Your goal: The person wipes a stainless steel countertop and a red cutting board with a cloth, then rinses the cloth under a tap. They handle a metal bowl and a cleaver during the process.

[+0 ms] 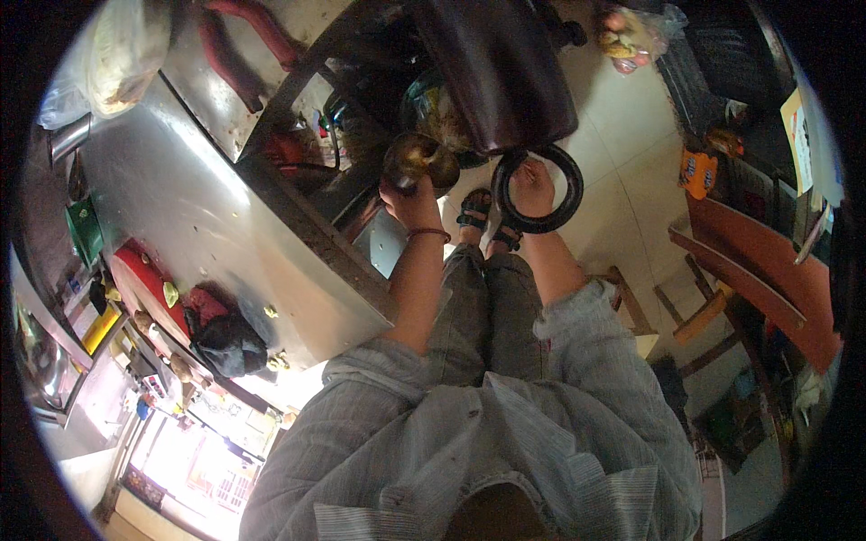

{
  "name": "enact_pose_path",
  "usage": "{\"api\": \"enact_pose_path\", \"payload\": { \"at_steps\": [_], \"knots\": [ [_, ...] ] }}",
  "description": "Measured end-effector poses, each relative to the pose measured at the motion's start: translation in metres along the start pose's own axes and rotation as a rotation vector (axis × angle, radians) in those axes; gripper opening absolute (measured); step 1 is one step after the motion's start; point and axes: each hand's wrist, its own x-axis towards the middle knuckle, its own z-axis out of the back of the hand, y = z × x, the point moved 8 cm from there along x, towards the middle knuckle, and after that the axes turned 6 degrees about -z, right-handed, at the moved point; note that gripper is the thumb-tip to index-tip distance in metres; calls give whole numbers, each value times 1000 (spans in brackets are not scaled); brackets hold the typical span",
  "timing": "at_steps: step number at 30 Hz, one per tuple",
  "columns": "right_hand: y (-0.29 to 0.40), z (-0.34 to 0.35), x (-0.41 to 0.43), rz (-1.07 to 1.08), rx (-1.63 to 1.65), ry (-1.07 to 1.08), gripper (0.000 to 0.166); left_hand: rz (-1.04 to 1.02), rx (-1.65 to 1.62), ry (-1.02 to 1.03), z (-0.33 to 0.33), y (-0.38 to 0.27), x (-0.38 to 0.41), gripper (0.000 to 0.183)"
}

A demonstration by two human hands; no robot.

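Note:
My left hand (414,204) is closed around a rounded, brassy metal vessel (421,162) with a shiny surface; its exact kind is unclear. A dark band circles the left wrist. Just to the right, a thick black ring (501,193) lies across my right hand (532,188) and wrist. The right fingers seem to grip the ring's far inner edge, though they are partly hidden. Close beyond this hand looms a large dark cylindrical object (507,81), its lower end almost touching the ring in the picture. Whether the two are joined I cannot tell.
A steel counter (270,237) runs along my left, bearing a round red-edged board (145,270) and dark crumpled cloth (230,331). Red curved tubes (230,61) lie farther ahead. On the right are a bag of produce (629,40), a wooden stool (700,311) and a reddish-brown panel (758,270).

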Motion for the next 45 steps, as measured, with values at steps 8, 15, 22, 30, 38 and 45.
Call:
{"api": "enact_pose_path", "payload": {
  "at_steps": [8,15,22,30,38,45],
  "knots": [
    [-64,-39,61,134,-397,61,23,287,-452,88,4,-7,-15,72],
    [-178,-26,57,-98,-670,348,35,355,-635,155,6,-40,-46,67],
    [-99,7,-44,-366,-1072,399,31,555,-682,291,26,-46,-85,52],
    [-47,184,-205,-844,-1220,347,27,876,-1156,856,57,-134,-163,47],
    [74,255,-239,-264,-1284,323,22,801,-1125,1061,182,-281,-201,57],
    [103,254,-199,-571,-301,75,13,275,-1267,754,331,-374,-79,54]
  ]
}}
